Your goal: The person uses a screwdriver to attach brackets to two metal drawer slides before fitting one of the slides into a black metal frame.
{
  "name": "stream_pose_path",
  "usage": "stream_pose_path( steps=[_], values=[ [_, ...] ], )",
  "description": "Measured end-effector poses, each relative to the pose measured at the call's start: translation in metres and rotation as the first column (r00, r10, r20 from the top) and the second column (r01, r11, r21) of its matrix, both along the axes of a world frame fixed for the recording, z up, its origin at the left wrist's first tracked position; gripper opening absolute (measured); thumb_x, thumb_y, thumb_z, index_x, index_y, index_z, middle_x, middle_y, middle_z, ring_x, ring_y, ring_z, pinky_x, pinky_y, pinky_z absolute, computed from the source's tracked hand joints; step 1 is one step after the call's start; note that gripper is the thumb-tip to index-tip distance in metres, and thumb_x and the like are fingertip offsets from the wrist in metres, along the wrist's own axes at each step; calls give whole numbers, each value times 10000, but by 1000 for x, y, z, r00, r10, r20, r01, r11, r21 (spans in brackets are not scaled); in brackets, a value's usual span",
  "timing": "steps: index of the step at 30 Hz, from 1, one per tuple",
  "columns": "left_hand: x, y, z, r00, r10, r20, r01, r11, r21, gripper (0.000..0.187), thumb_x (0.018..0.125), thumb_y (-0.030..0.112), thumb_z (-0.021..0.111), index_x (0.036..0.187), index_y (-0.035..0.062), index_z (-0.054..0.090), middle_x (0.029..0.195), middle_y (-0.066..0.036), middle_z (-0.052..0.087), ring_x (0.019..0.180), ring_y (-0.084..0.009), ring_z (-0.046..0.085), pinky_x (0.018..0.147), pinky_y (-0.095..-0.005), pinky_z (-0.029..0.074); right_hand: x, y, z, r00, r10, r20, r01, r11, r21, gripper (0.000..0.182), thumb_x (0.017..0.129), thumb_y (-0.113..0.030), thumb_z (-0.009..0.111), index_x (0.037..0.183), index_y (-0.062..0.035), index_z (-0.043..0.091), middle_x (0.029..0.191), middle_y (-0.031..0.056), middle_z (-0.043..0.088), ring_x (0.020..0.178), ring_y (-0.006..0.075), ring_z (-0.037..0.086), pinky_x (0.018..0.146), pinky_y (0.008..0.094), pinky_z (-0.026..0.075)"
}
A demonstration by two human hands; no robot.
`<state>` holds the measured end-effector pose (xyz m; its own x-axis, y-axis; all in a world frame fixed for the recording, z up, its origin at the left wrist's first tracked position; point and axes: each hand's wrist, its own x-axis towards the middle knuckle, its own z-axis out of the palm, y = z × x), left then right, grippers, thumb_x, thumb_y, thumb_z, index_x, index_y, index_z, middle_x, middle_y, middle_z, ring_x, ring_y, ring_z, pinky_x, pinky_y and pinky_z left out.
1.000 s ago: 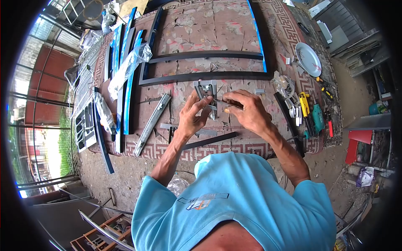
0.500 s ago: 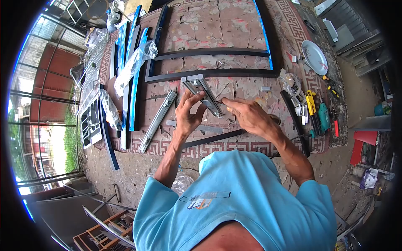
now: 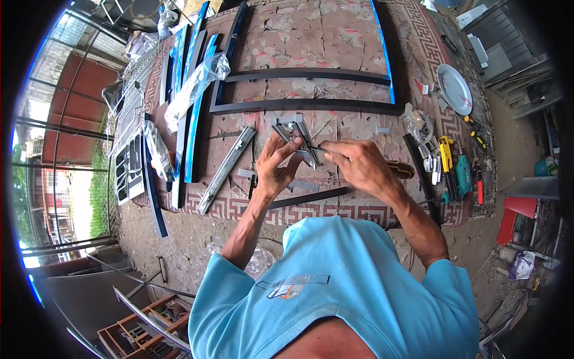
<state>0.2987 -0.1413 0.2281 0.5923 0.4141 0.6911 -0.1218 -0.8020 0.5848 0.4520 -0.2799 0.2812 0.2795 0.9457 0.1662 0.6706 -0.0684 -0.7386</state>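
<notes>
My left hand (image 3: 278,161) is closed around a metal drawer slide (image 3: 292,124), gripping it by its side with the thumb on top. The slide stands angled over the table, its far end toward the black frame. My right hand (image 3: 359,164) pinches a thin dark shaft whose tip meets the slide. A yellow-and-black screwdriver handle (image 3: 399,169) shows beyond the right wrist, in line with that shaft; the palm hides the part between. Left of my left hand, another drawer slide (image 3: 227,170) lies on the table. A flat grey strip (image 3: 302,185) and a black bar (image 3: 311,197) lie below the hands.
A black frame with blue film (image 3: 311,107) lies across the patterned table (image 3: 299,54). Blue-filmed bars (image 3: 194,131) and plastic wrap (image 3: 197,87) are at left. On the right are a plate (image 3: 454,90), a yellow tool (image 3: 446,161) and a green power tool (image 3: 463,173).
Both hands and the held slide have shifted slightly toward my body and right. The slide is turned a little, and more of the screwdriver handle shows. The view has moved slightly.
</notes>
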Motion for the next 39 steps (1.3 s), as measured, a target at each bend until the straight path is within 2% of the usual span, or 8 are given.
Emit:
stream_pose_path(
  steps=[8,11,12,16,20,27,30,39],
  values=[
    [-4,-3,-11,996,87,1,-87,996,34,566,567,-86,737,1076,142,644,1077,-119,580,962,-242,589,803,-321,503,46,-1,-134,989,-121,80,144,892,-429,214,830,-125,566,1015,-77,661,845,184,647,780,366,616,713,409,483],
    [-4,0,-14,995,101,19,-102,992,73,569,561,-71,751,1075,148,646,1054,-110,594,930,-235,584,775,-320,489,51,-14,-187,961,-187,206,210,973,-97,214,830,-148,599,1006,-43,656,798,180,643,734,331,625,671,381,482],
    [-4,1,-14,994,111,23,-112,990,88,575,555,-62,760,1077,151,646,1048,-105,599,923,-235,582,766,-319,481,45,-6,-166,962,-177,207,200,975,-99,214,830,-148,599,1006,-43,656,798,180,643,734,331,625,671,381,482],
    [-2,1,-11,994,110,-12,-109,991,81,586,544,-38,775,1082,153,645,1056,-99,602,933,-231,575,776,-320,479,3,17,-28,789,-135,-599,122,991,-62,310,844,-259,639,969,24,659,667,88,634,508,151,578,461,274,453],
    [3,-1,-8,991,135,-10,-133,985,111,600,544,-7,787,1089,204,648,1021,-75,584,891,-198,595,716,-304,517,-2,23,-7,522,-106,-847,6,993,-120,262,833,-237,659,924,7,676,658,50,615,496,87,545,411,218,450],
    [-2,-6,-2,987,137,-81,-113,961,253,569,584,30,762,1102,236,645,1042,-100,515,825,-225,594,591,-310,525,12,22,-6,639,-58,-767,-115,979,-171,247,836,-253,653,842,-8,690,640,19,591,536,65,525,426,200,404],
    [-1,-5,-5,983,157,-99,-122,950,287,573,611,38,742,1129,257,634,1040,-125,472,847,-256,560,629,-327,510,17,22,-2,539,-131,-832,-143,959,-243,169,789,-117,642,893,9,684,659,25,595,520,63,506,428,196,379],
    [21,-15,-5,994,-16,-112,4,995,-101,571,696,8,728,1213,189,570,1339,-217,345,1073,-372,538,884,-397,481,45,26,0,571,-64,-818,-166,967,-192,205,805,-122,646,974,-11,680,782,40,651,611,77,551,456,207,423]
  ],
)
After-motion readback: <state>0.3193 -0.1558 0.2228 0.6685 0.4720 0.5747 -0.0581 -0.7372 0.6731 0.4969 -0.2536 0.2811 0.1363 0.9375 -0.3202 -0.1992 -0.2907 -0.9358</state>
